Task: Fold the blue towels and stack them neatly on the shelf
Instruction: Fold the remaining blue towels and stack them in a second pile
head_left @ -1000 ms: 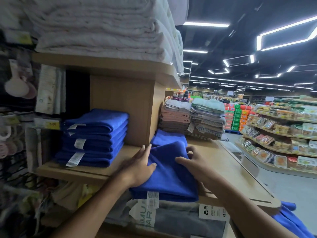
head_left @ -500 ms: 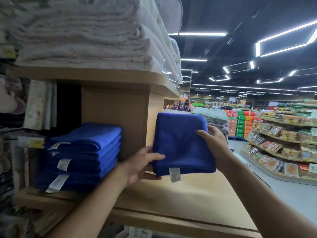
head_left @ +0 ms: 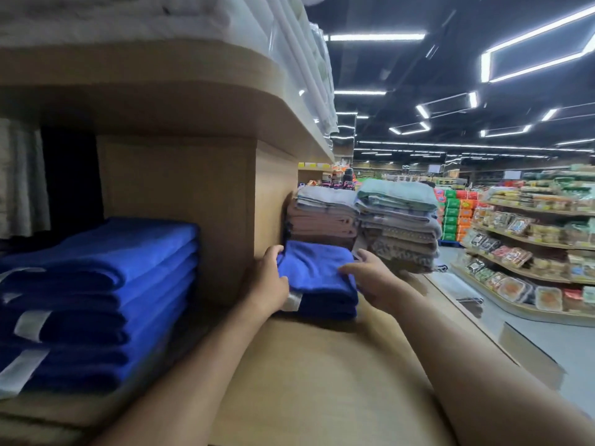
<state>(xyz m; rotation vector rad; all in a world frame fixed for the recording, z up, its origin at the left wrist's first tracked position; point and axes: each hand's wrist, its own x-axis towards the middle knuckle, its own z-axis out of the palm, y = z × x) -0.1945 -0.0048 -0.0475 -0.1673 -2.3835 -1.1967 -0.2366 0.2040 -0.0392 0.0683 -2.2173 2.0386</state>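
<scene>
A wooden upright [head_left: 180, 214] splits the shelf [head_left: 322, 365]. On its left sits a tall stack of blue towels [head_left: 106, 284], and behind, on the far right, grey and brown towel piles [head_left: 399, 220] crowd close. White towels [head_left: 161, 14] fill the board above. The folded blue towel [head_left: 317, 275] lies flat on the shelf against the upright's right face, a white tag at its near left corner. The left hand [head_left: 267, 284] curls around its left edge. The right hand [head_left: 373, 278] is loosely spread, with the thumb on top of the towel.
</scene>
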